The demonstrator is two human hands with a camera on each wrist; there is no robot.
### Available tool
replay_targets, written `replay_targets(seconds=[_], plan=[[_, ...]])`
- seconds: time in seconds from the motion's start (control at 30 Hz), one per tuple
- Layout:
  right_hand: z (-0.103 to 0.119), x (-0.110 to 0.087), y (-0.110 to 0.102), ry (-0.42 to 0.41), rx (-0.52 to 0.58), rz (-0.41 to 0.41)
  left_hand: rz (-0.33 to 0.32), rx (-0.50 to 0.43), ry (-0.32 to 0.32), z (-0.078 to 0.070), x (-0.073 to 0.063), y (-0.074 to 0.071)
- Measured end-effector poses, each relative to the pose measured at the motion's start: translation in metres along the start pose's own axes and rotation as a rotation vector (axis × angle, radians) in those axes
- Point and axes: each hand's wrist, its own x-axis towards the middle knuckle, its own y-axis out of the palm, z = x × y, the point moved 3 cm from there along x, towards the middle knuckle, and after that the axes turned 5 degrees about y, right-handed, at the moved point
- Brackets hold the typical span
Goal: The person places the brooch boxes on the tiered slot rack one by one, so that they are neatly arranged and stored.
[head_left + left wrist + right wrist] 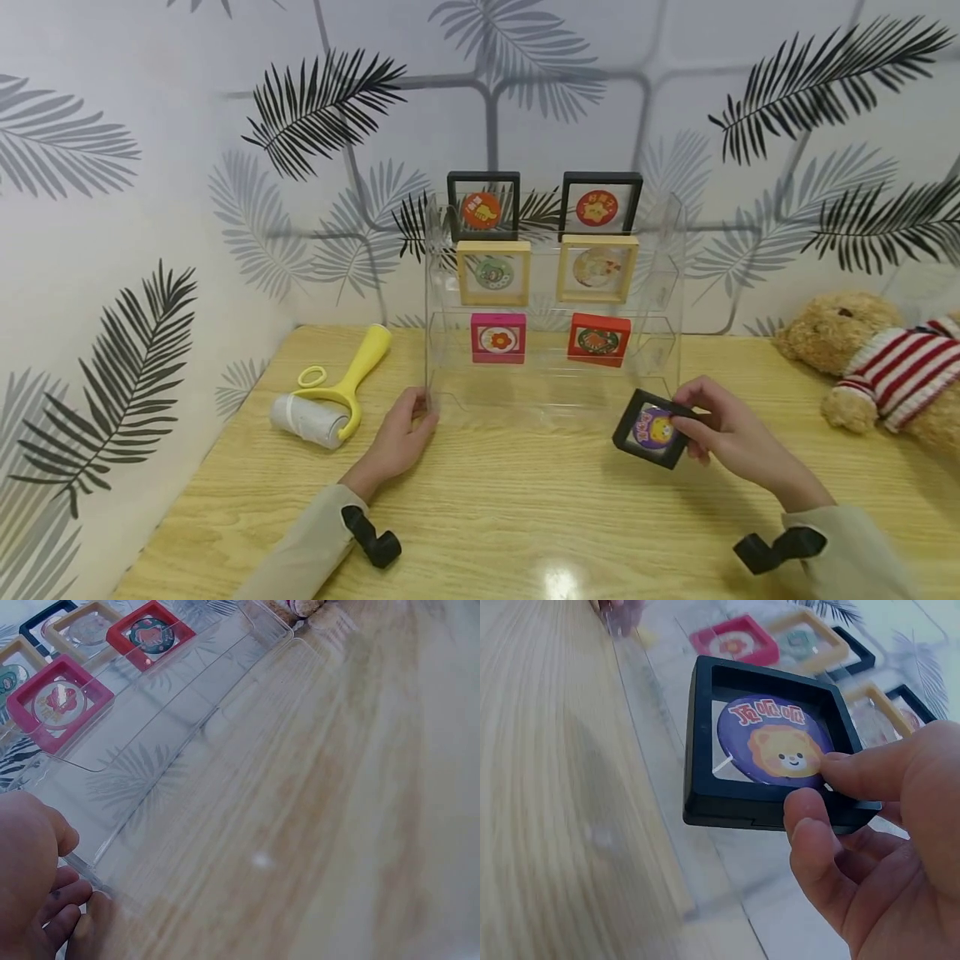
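Observation:
My right hand [731, 437] pinches a black square display frame [705, 750] at its right side, thumb on the front. Inside the frame is a purple round badge [769, 754] with a yellow lion face. The frame is tilted, in front of the lower right part of a clear tiered display stand [555, 412]. My left hand [399, 442] holds the stand's lower left corner between thumb and fingers. On the stand are two black frames [483, 177] at the top, two cream frames [492, 302] in the middle, and a pink frame [498, 360] and a red frame [597, 360] below.
At the left of the wooden table [510, 517] lie a lint roller [307, 421] with a yellow handle and a yellow ring [312, 377]. A teddy bear [843, 333] in a striped sweater lies at the right. Behind stands a leaf-patterned wall [360, 50].

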Motion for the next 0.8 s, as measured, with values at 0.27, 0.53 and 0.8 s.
replay_targets(seconds=[0.27,0.53,0.8], plan=[[0.022,0.043,0.043,-0.053,0.036,0.026,0.007,0.002,-0.005,0.0,0.0,-0.001],[0.036,0.078,0.075,-0.139,0.01,-0.034,0.003,0.006,0.011,-0.001,-0.001,-0.001],[0.042,0.102,0.105,-0.155,-0.071,-0.069,0.004,0.006,0.012,-0.001,0.0,-0.001]])
